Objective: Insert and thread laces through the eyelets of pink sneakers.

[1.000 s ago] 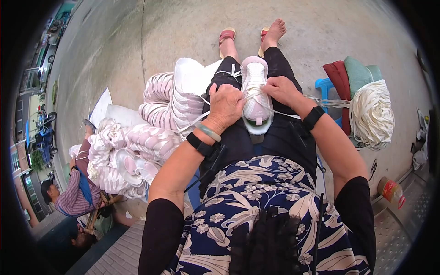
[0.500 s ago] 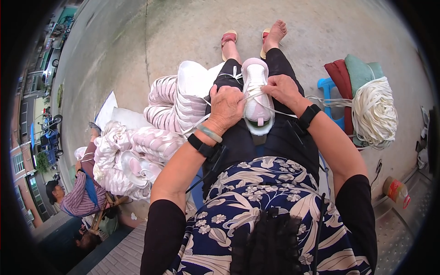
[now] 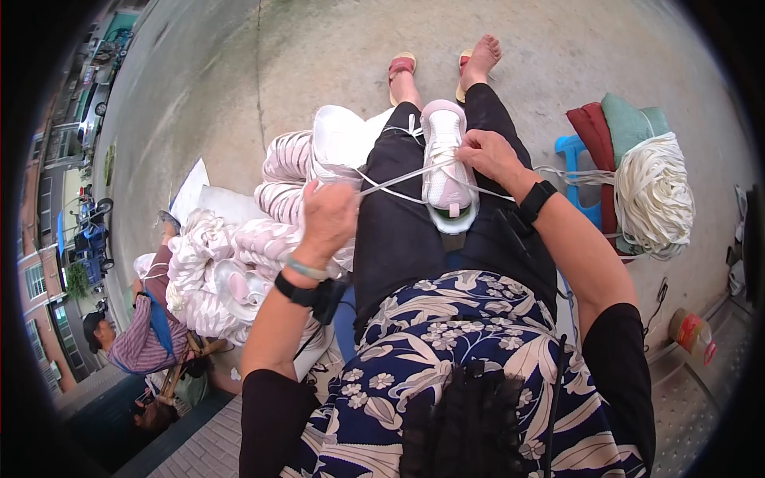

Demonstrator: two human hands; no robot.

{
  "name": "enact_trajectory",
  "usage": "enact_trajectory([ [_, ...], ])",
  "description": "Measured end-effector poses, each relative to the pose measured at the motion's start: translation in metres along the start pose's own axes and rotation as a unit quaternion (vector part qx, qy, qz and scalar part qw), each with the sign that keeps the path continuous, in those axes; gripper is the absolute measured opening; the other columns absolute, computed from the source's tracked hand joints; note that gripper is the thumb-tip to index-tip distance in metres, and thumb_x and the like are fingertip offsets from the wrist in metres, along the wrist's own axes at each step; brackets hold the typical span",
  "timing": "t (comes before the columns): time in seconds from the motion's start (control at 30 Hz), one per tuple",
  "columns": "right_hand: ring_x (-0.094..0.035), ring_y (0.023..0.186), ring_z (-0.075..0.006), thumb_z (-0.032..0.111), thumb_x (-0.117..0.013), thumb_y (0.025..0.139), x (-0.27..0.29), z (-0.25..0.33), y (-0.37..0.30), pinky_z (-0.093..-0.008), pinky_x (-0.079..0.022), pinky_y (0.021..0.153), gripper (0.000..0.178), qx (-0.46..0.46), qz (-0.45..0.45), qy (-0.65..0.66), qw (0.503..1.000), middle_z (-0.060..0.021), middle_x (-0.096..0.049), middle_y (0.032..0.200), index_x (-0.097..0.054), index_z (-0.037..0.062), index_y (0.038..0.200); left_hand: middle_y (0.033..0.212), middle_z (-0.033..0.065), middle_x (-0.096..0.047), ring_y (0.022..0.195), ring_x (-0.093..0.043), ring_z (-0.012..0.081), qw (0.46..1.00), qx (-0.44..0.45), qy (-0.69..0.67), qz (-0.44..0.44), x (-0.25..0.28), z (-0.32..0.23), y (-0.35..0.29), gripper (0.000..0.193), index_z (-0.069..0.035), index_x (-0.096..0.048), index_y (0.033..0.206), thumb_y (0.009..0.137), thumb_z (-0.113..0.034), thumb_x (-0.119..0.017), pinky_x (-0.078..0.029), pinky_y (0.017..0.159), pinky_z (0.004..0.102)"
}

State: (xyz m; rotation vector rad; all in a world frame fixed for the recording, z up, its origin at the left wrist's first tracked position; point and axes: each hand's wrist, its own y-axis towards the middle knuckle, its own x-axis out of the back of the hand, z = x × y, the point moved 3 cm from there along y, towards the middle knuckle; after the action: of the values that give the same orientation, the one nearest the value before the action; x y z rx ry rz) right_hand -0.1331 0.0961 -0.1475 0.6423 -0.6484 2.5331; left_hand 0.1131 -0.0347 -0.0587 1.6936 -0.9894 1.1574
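A white and pale pink sneaker [image 3: 445, 159] rests on my lap between my thighs, its toe pointing away from me. My left hand [image 3: 329, 221] is out to the left of the shoe, its fingers closed on a white shoelace [image 3: 392, 184] that runs taut from the shoe's lacing. At the right side of the lacing, my right hand [image 3: 492, 155] pinches the lace close to the eyelets. Another stretch of lace crosses the shoe and hangs over my right thigh. The fingertips of the left hand are slightly blurred.
Rows of white and pink shoe pieces [image 3: 213, 263] are heaped on my left. To my right, a thick bundle of white laces [image 3: 655, 195] lies by red and green cloth on a blue stool [image 3: 570, 151]. A plastic bottle [image 3: 692, 336] stands at far right. Another person [image 3: 143, 346] sits at far left.
My left hand has moved from the shoe out to the left and towards me, drawing the lace into a long taut line. My right hand stays near the eyelets.
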Motion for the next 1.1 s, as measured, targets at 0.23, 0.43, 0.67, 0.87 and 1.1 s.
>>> enact_trajectory([
  [0.23, -0.059, 0.070, -0.0254, 0.036, -0.063, 0.068, 0.001, 0.001, -0.009, -0.0350, -0.045, 0.062, 0.033, 0.016, 0.008, 0.031, 0.999, -0.0111, -0.061, 0.072, -0.061, 0.0043, 0.077, 0.059, 0.0106, -0.049, 0.061, -0.050, 0.0320, 0.993, 0.018, -0.105, -0.055, 0.010, 0.009, -0.016, 0.010, -0.005, -0.051, 0.071, 0.076, -0.009, -0.059, -0.039, 0.062, 0.0415],
  [0.43, -0.060, 0.070, -0.0319, 0.034, -0.064, 0.071, 0.004, 0.012, -0.040, -0.0395, -0.046, 0.062, 0.031, 0.069, 0.024, -0.112, 0.991, -0.0146, -0.061, 0.071, -0.059, 0.0041, 0.078, 0.058, 0.0085, -0.048, 0.056, -0.050, 0.0284, 0.989, -0.059, -0.042, -0.131, 0.039, -0.008, 0.016, 0.008, -0.006, -0.052, 0.073, 0.075, -0.005, -0.060, -0.039, 0.055, 0.0369],
  [0.67, -0.061, 0.073, -0.0348, 0.020, -0.060, 0.070, 0.004, 0.016, -0.046, -0.0438, -0.047, 0.066, 0.017, 0.156, 0.038, -0.211, 0.964, -0.0170, -0.061, 0.071, -0.059, 0.0038, 0.076, 0.054, 0.0059, -0.043, 0.050, -0.048, 0.0235, 0.966, -0.215, 0.057, -0.133, 0.051, -0.016, 0.065, 0.012, -0.007, -0.055, 0.078, 0.071, -0.002, -0.064, -0.038, 0.050, 0.0346],
  [0.87, -0.060, 0.072, -0.0350, 0.020, -0.060, 0.069, 0.004, 0.008, -0.043, -0.0432, -0.047, 0.066, 0.018, 0.152, 0.046, -0.185, 0.970, -0.0171, -0.061, 0.070, -0.059, 0.0032, 0.075, 0.053, 0.0053, -0.047, 0.046, -0.050, 0.0239, 0.984, -0.137, 0.109, -0.032, 0.021, 0.024, 0.021, 0.005, -0.010, -0.052, 0.074, 0.076, -0.010, -0.056, -0.039, 0.045, 0.0334],
  [1.1, -0.060, 0.071, -0.0347, 0.017, -0.057, 0.067, 0.008, 0.012, -0.054, -0.0422, -0.046, 0.064, 0.020, 0.128, 0.042, -0.110, 0.985, -0.0172, -0.061, 0.072, -0.059, 0.0033, 0.082, 0.058, 0.0104, -0.054, 0.053, -0.056, 0.0290, 0.998, -0.027, 0.042, 0.024, 0.000, 0.048, -0.024, 0.003, -0.007, -0.057, 0.082, 0.080, -0.009, -0.055, -0.042, 0.048, 0.0387],
])
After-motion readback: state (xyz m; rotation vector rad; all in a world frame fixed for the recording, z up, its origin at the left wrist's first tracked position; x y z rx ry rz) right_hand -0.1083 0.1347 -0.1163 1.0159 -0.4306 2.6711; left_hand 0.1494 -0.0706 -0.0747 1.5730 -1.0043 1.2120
